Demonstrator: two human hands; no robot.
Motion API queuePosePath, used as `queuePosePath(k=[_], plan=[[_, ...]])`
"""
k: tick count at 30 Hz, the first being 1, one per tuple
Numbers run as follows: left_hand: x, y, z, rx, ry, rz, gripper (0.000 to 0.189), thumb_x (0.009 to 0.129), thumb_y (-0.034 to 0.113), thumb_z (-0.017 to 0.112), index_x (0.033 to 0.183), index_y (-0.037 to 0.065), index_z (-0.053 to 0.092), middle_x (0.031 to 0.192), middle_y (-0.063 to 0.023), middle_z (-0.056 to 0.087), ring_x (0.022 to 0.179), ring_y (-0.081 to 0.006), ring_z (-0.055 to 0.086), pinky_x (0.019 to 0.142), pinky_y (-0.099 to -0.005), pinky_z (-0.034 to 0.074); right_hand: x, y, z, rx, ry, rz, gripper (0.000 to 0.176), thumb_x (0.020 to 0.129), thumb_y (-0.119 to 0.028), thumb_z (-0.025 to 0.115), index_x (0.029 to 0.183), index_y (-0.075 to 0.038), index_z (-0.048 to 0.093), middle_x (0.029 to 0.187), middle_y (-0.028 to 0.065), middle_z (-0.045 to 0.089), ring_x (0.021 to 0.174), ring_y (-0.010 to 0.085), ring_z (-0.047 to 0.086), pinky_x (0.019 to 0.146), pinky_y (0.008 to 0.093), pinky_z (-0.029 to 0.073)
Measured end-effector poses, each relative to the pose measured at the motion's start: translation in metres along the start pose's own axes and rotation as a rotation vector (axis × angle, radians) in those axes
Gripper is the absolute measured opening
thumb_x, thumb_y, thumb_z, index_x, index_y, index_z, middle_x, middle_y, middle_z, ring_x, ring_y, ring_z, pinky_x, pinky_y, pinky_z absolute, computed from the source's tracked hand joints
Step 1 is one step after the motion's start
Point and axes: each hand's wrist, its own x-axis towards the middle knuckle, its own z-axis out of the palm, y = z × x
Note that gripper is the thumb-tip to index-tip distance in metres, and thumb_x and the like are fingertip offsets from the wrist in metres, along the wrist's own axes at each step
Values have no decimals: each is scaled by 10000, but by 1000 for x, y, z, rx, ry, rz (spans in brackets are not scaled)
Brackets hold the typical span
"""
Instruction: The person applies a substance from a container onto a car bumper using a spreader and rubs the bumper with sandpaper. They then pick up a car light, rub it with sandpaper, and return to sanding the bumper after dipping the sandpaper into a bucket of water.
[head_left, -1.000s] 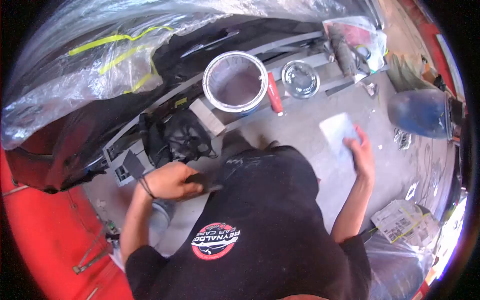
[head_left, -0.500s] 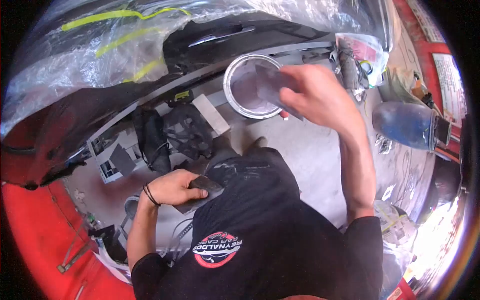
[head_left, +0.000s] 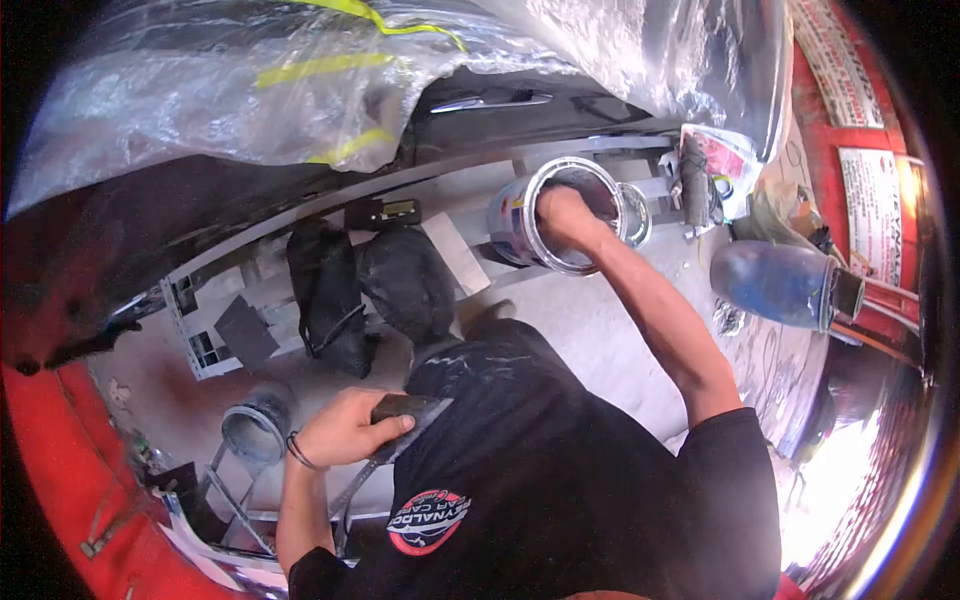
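My left hand (head_left: 345,428) is closed on a dark flat plate (head_left: 408,420), its thumb on top, in front of my black shirt. The plate looks like a spreader. My right hand (head_left: 568,215) reaches into the mouth of a large open metal can (head_left: 505,220), which is tilted towards me. Its fingers are hidden inside the can, and so is anything they hold. A round metal lid (head_left: 636,215) shows just beyond the can's right side.
Plastic sheeting (head_left: 240,110) with yellow tape covers a dark car body at the top. A long cream block (head_left: 455,252) and a dark square sheet (head_left: 246,333) lie on the left. A small bucket (head_left: 254,432) stands lower left. A blue-tinted container (head_left: 770,283) lies at right.
My right hand has gone down into the can, and the dark flat piece it held is out of sight. The can is now tilted. My left hand still holds its plate.
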Motion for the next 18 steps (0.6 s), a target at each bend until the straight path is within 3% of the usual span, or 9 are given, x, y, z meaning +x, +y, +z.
queuePosePath(k=[2, 5, 7, 9, 11, 13, 15, 16, 18], plan=[[-10, -8, -2, -46, 60, 30, 289, 958, 234, 725, 1105, -13, 704, 878, -128, 711, 812, -173, 640, 772, -336, 513, -2, -5, -14, 110, -39, 101, 200, 777, -171, 678, 821, 1, 770, 899, 245, 742, 893, 414, 734, 829, 480, 582], [-17, -2, -12, -515, 228, -57, 220, 989, 165, 710, 1140, 5, 713, 1038, 2, 723, 888, -84, 628, 805, -272, 513, -8, -6, -36, 272, -82, 255, 303, 784, -213, 655, 855, 69, 740, 921, 291, 723, 937, 433, 720, 846, 488, 562], [-7, -1, -13, -646, 407, 83, 256, 979, 148, 712, 1189, 2, 698, 1073, -19, 727, 929, -97, 653, 843, -272, 528, -21, -12, -55, 247, 29, 279, 332, 796, -226, 648, 885, 82, 735, 876, 289, 721, 890, 424, 730, 846, 477, 563], [2, 4, -22, -768, 483, 104, 317, 981, 171, 692, 1247, 1, 663, 1118, -37, 720, 1008, -143, 673, 905, -311, 533, -32, -19, -91, 248, 36, 308, 359, 806, -239, 654, 926, 92, 727, 853, 280, 724, 876, 421, 732, 852, 467, 564], [21, 8, -31, -830, 535, 154, 403, 941, 212, 699, 1283, 11, 624, 1139, -68, 709, 983, -178, 692, 873, -338, 558, -52, -31, -135, 521, -136, 479, 388, 808, -259, 668, 971, 88, 726, 878, 278, 730, 895, 388, 738, 843, 457, 566], [51, 6, -37, -803, 535, 244, 411, 923, 203, 695, 1279, 10, 619, 1133, -75, 706, 986, -194, 700, 853, -343, 568, -74, -27, -155, 527, -125, 521, 422, 805, -265, 679, 1027, 90, 727, 930, 281, 736, 915, 359, 744, 823, 442, 569], [77, 22, -40, -859, 495, 305, 342, 927, 131, 664, 1245, 6, 641, 1140, -60, 701, 1016, -168, 674, 901, -320, 530, -102, -33, -176, 616, 110, 495, 456, 802, -249, 676, 1103, 90, 718, 941, 259, 743, 884, 320, 746, 801, 411, 568], [91, 37, -36, -875, 508, 336, 340, 924, 109, 658, 1248, 7, 644, 1140, -53, 703, 1018, -164, 673, 910, -314, 526, -118, -39, -202, 722, 20, 526, 558, 815, -210, 697, 1260, 122, 644, 836, 103, 704, 776, 154, 652, 718, 322, 534], [126, 47, -30, -848, 483, 431, 335, 947, 132, 684, 1255, 5, 648, 1142, -46, 705, 1018, -142, 663, 916, -309, 522, -145, -44, -227, 740, 93, 516, 539, 816, -200, 693, 1251, 116, 649, 851, 89, 701, 795, 141, 644, 739, 311, 530]])
